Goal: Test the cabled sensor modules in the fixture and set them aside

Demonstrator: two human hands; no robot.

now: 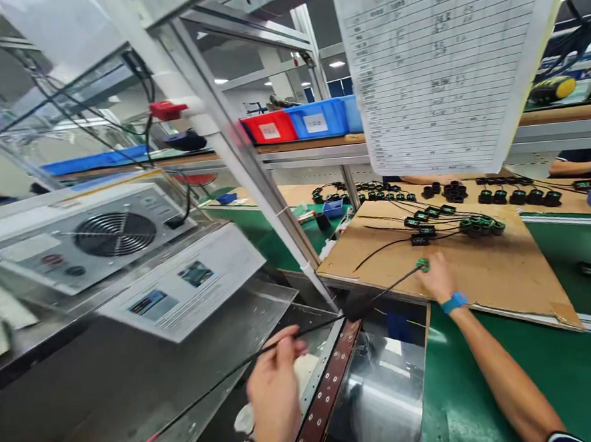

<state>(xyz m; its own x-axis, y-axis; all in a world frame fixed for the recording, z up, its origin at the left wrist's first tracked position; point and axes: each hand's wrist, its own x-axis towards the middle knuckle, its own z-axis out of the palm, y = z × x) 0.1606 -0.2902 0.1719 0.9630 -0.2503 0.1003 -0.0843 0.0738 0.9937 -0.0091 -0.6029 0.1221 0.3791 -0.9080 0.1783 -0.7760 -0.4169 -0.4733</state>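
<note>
Left hand [273,389] pinches a thin black cable [312,327] near its middle; right hand [436,278] closes on the cable's green ring end [422,264], resting it near the front edge of the brown board [504,275] on the green bench [559,365]. The cable looks light, limp and smooth-jacketed; best gripped at the rigid ring, since the slack sags. More black ring parts [476,224] lie clustered toward the board's far edge. Board is matte fibre; the housing [116,235] is glossy metal.

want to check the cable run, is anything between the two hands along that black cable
Yes: the slanted metal frame post crosses just behind the black cable, between the left hand and the right hand on the cardboard sheet.
</note>
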